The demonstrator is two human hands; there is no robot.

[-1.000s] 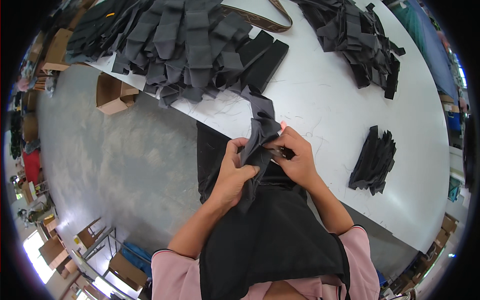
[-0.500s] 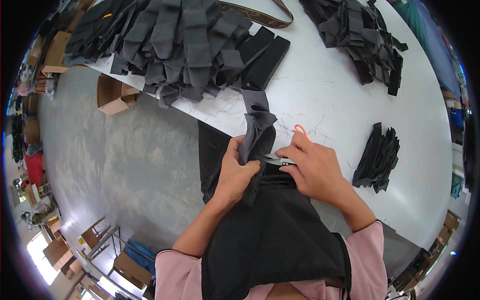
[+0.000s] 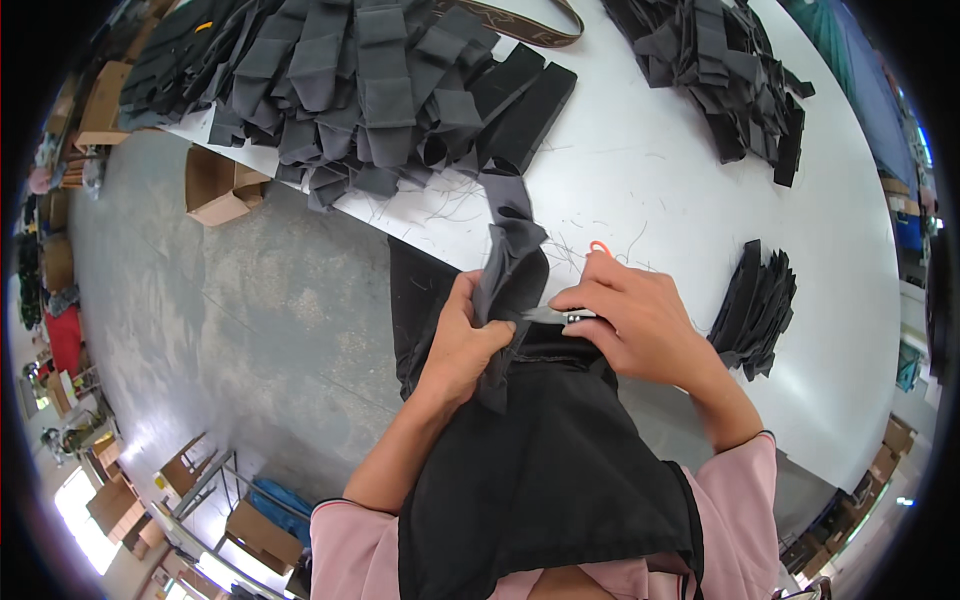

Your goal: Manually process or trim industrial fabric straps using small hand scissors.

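Observation:
Pinched in my left hand (image 3: 460, 348) is a dark grey fabric strip (image 3: 513, 245), folded and bunched at the table's near edge. Its far end runs up toward the big heap of strips. My right hand (image 3: 648, 322) closes around a small pair of thread snips (image 3: 543, 316) with silver blades. An orange loop shows past the knuckles. The blade tips point left and meet the strip beside my left thumb; whether they touch a thread is too small to tell.
A large heap of grey fabric strips (image 3: 385, 90) covers the table's far left. More black strips lie in a far-right pile (image 3: 715, 70) and a smaller right-hand stack (image 3: 755, 315). Loose threads litter the white table (image 3: 600, 180). A cardboard box (image 3: 222, 190) stands on the floor at left.
The snips have turned slightly in my right hand, their blades looking closer together. Less of the orange loop shows. My left hand keeps its hold on the strip.

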